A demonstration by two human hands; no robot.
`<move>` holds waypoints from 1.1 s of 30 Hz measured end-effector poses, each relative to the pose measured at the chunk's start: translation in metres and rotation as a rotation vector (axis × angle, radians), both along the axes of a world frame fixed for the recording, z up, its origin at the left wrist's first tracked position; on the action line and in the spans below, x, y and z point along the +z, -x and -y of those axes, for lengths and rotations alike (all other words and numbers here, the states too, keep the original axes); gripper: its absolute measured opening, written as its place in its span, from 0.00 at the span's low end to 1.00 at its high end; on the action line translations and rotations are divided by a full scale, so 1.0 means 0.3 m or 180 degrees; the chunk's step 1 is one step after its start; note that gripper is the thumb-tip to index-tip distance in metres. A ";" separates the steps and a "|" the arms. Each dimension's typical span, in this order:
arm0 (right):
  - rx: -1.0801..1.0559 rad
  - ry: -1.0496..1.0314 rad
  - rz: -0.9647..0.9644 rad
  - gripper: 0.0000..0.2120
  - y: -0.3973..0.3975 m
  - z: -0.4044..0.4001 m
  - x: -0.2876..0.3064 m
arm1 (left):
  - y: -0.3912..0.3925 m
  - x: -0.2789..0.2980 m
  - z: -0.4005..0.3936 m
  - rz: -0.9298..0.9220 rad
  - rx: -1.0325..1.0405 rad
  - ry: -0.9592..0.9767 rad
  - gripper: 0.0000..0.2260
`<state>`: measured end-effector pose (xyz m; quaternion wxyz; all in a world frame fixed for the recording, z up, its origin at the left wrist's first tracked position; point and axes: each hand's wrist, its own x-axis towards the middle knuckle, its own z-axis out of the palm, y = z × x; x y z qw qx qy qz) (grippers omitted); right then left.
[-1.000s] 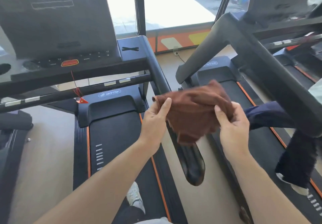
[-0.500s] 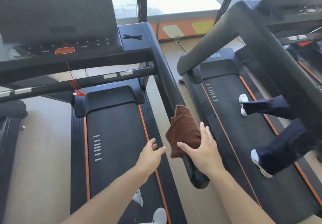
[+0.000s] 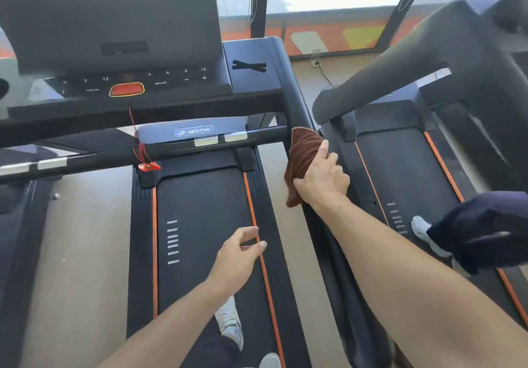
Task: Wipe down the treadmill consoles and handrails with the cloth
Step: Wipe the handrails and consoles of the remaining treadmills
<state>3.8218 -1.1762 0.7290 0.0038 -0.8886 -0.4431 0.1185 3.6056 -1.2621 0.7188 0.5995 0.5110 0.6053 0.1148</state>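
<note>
Two treadmills are seen side by side; on the nearer treadmill [image 3: 200,239] the console [image 3: 128,81] and front crossbar [image 3: 171,150] appear not yet wiped, though this cannot be confirmed. The right-side handrail [image 3: 297,104] is being worked on, so the job is judged to be at an early stage. The brown cloth [image 3: 303,156] is wrapped over that rail and gripped there by the right hand [image 3: 323,179]. The left hand [image 3: 240,256] is held loosely curled above the belt, holding nothing.
</note>
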 end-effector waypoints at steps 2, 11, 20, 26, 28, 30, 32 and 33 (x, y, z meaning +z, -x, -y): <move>0.0009 -0.0002 -0.0042 0.55 -0.010 -0.089 0.010 | 0.047 -0.012 -0.036 -0.0129 0.0040 -0.0049 0.14; -0.0336 -0.0777 -0.2985 0.32 -0.178 -0.109 0.012 | 0.178 -0.079 -0.035 -0.0431 0.0088 0.0135 0.08; -0.0770 -0.0293 -0.4146 0.16 -0.173 0.440 0.044 | 0.049 -0.045 0.127 -0.0157 -0.0478 0.0117 0.08; -0.0976 -0.0684 -0.4157 0.23 -0.143 0.853 -0.017 | -0.029 -0.051 0.394 0.0030 -0.0672 0.0230 0.09; -0.1179 -0.1058 -0.3828 0.25 -0.119 0.969 -0.018 | -0.043 -0.049 0.497 0.0089 -0.0625 0.0319 0.08; -0.1352 -0.1392 -0.3302 0.22 -0.058 1.086 -0.025 | -0.040 -0.054 0.589 0.0247 -0.0489 0.0501 0.08; -0.1519 -0.1684 -0.2547 0.15 0.043 1.185 -0.030 | -0.011 -0.059 0.660 0.0400 -0.0376 0.0665 0.09; -0.1543 -0.1810 -0.2214 0.13 0.097 1.222 -0.024 | 0.010 -0.054 0.688 0.0446 -0.0367 0.0715 0.10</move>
